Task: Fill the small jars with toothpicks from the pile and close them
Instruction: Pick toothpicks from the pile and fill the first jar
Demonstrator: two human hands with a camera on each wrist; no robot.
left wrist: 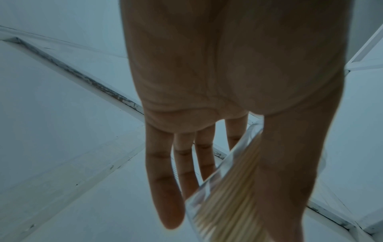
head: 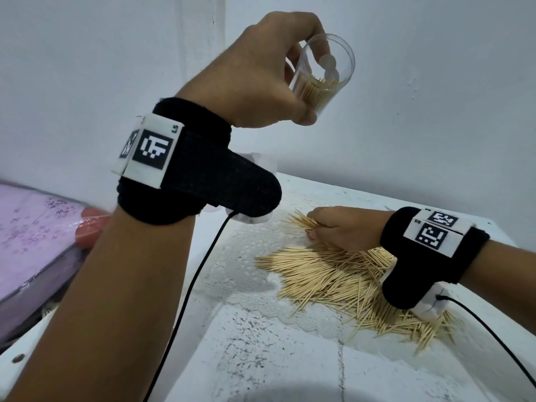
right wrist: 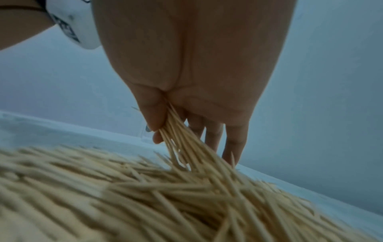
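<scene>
white worn table top (head: 290, 367), white lace doily (head: 246, 274) spread across it. loose pile of pale wooden toothpicks (head: 342, 282) lying on doily, spilling toward right edge. left hand (head: 261, 79) raised well above table, thumb and fingers wrapped round small clear plastic jar (head: 324, 74); jar tilted, mouth open, no lid on it, part filled with toothpicks. right hand (head: 339, 227) low on far side of pile, thumb and fingers pinching bunch of toothpicks (right wrist: 178, 139) whose tips touch pile.
</scene>
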